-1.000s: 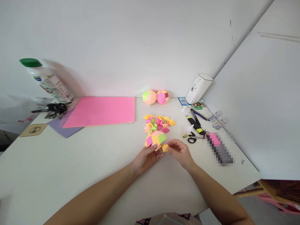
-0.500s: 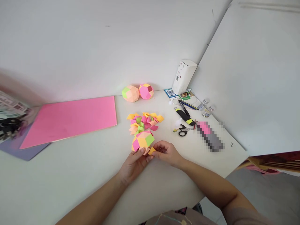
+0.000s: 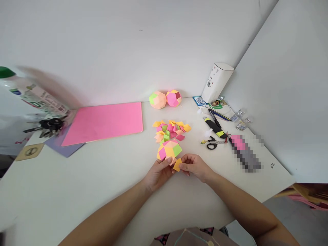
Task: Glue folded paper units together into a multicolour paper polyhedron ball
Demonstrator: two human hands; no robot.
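Over the white table, my left hand point(image 3: 159, 172) is closed on a partly built folded-paper ball point(image 3: 169, 149) of pink, orange, peach and green faces, thumb on its near edge. My right hand point(image 3: 196, 167) pinches an orange folded paper piece point(image 3: 177, 165) at the ball's lower right edge. Whether that piece is joined to the ball I cannot tell. Just beyond the ball lies a loose pile of folded paper pieces point(image 3: 172, 128). Two finished-looking paper balls, a peach and green one point(image 3: 158, 100) and a pink one point(image 3: 174, 98), rest against the wall.
A pink sheet stack point(image 3: 107, 123) lies at left, near keys point(image 3: 51, 125) and a green-capped bottle point(image 3: 36, 94). At right are scissors point(image 3: 212, 143), a utility knife point(image 3: 215, 127), pens point(image 3: 219, 114), small glass jars point(image 3: 244, 123) and a white container point(image 3: 217, 82).
The view has swung left, so the table's things appear farther right and the bottle shows. The orange piece is tilted more upright and shows more of its face beside the ball.
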